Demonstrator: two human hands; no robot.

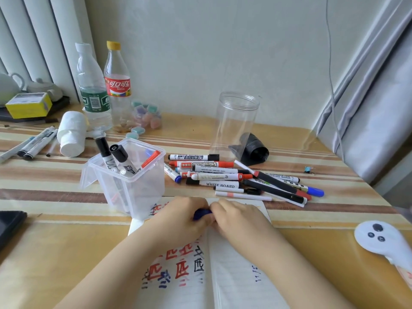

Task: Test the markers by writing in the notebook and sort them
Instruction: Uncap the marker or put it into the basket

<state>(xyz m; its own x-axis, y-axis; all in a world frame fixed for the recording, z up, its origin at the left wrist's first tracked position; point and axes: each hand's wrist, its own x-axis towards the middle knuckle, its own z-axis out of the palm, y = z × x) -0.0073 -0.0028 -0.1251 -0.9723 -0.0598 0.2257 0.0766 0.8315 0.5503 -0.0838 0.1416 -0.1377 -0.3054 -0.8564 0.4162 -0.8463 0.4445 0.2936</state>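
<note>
An open notebook (236, 268) lies at the near edge, its left page covered in red, blue and black writing. Above it my left hand (178, 219) and my right hand (236, 217) meet, both gripping a blue marker (201, 213); only its dark blue end shows between the fingers. A loose pile of whiteboard markers (225, 177) lies on the table beyond the notebook. A clear plastic box (131, 186) to the left holds several markers standing upright. A tall clear jar (234, 126) stands behind the pile, with nothing inside.
Two plastic bottles (104, 85) stand at the back left beside a white paper roll (71, 134) and more pens (33, 143). A black roll (254, 150) lies right of the jar. A white controller (383, 239) rests at the right, a dark device (9, 224) at the left edge.
</note>
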